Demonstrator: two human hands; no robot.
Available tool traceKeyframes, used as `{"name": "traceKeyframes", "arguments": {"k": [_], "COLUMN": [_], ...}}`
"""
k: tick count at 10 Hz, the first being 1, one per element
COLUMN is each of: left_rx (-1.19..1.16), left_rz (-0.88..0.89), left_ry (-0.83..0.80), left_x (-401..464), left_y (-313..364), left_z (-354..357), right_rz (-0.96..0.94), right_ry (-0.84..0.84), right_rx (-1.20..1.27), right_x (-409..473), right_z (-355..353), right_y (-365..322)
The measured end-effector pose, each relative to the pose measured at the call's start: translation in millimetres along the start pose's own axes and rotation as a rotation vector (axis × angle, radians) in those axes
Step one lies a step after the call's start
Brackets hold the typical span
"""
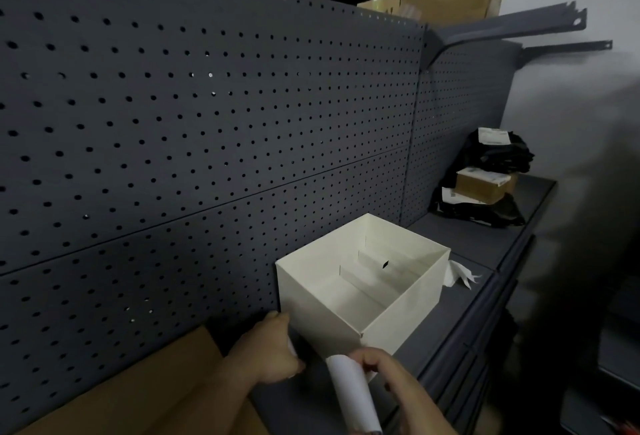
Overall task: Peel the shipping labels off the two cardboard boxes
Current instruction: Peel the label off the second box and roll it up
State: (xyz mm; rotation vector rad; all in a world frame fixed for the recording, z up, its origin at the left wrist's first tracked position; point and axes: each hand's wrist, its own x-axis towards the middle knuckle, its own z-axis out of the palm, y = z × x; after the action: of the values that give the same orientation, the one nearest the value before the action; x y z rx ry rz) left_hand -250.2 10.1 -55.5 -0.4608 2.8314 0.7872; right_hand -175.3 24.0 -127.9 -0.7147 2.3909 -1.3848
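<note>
Both our hands work at the bottom edge of the view. Our right hand [384, 370] is closed, fingertips pinching the upper end of a curled white label [353, 396], which rolls into a loose tube running down and out of view. Our left hand [273, 351] is curled into a fist just left of it; a sliver of white shows at its edge, though we cannot tell what it grips. We judge the label light, limp and sticky-backed, prone to tearing and to clinging to itself, so it is best held at one free end. A brown cardboard box [145, 396] lies flat under our left forearm, against the pegboard [207, 123]. An open white box [367, 282] sits on the shelf [460, 317] just beyond the hands, seemingly touching the left knuckles. More parcels [485, 182] with labels lie well apart, far right.
</note>
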Motion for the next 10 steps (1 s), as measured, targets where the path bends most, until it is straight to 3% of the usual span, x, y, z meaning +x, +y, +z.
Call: {"name": "traceKeyframes", "arguments": {"k": [1,2,4,6,8,10], "left_rx": [-0.029,-0.073,-0.293,-0.374,-0.224,-0.049], "left_rz": [0.021,0.065,0.236,0.300,0.288,0.251], "left_ry": [0.039,0.094,0.198,0.225,0.188,0.129], "left_x": [-9,-25,-47,-10,25,41], "left_y": [0,-1,29,77,105,101], "left_z": [-12,-31,-70,-78,-79,-73], "right_rz": [-0.237,-0.292,-0.369,-0.357,-0.221,-0.057], "right_ry": [-0.071,0.001,0.086,0.181,0.215,0.078], "right_rx": [0.055,-0.029,-0.102,-0.161,-0.350,-0.466], "right_x": [-110,-98,-53,11,59,83], "right_z": [-156,-219,-303,-330,-346,-349], "right_y": [125,117,7,-10,-16,-4]}}
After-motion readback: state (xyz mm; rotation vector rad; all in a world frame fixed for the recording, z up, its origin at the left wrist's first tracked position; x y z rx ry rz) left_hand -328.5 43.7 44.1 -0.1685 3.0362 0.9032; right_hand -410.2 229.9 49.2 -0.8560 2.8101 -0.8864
